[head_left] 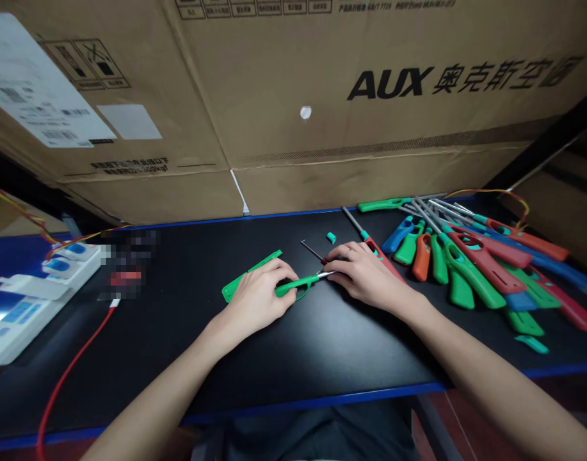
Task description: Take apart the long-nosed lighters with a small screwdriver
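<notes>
Left hand (258, 289) palm-down around green handle (300, 283)

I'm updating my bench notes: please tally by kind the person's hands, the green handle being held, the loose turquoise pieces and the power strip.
Hands: 2, left hand and right hand
Held green handle: 1
Loose turquoise pieces: 2 visible, one just beyond the right hand, one farther right
Power strip: 1
Total: 6
</notes>
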A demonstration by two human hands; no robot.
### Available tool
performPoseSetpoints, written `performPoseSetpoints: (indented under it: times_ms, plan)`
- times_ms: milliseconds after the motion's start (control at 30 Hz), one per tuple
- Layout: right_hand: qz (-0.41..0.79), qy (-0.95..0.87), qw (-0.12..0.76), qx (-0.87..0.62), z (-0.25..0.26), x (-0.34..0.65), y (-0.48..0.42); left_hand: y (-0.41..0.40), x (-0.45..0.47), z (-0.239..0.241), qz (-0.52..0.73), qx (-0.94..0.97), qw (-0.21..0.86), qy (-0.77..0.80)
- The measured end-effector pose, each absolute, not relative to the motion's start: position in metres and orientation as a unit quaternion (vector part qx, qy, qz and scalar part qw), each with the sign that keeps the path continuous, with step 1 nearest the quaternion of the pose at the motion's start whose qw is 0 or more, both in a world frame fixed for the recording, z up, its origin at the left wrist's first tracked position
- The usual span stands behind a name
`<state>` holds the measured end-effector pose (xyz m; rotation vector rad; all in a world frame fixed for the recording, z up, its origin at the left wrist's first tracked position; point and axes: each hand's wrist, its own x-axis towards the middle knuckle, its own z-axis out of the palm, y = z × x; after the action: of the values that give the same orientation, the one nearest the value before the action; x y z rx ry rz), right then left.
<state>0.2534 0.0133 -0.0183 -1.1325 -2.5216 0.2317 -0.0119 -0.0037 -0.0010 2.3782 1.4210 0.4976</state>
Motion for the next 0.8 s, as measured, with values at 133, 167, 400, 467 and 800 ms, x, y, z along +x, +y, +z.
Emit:
performPoseSetpoints:
  times_ms: [133, 167, 400, 467, 800]
  plan:
    - [0.062, -0.893, 0.205, -0.395, -0.019, 0.253, 0.014, -0.007, -0.013, -0.006, 0.168, 0.859, 0.055, 0.48]
    - [0.057, -0.893, 0.207, -0.395, -0.019, 0.254, 0.015, -0.007, -0.013, -0.007, 0.168, 0.871, 0.026, 0.462]
    - [0.067, -0.887, 0.177, -0.42, -0.022, 0.256, 0.013, -0.006, -0.013, -0.013, 0.179, 0.901, -0.078, 0.387]
    - [0.068, -0.888, 0.175, -0.42, -0.023, 0.256, 0.013, -0.007, -0.009, -0.012, 0.2, 0.892, -0.036, 0.405]
    - [0.083, -0.893, 0.241, -0.37, -0.027, 0.253, 0.011, -0.002, 0.01, -0.026, 0.32, 0.856, 0.091, 0.397]
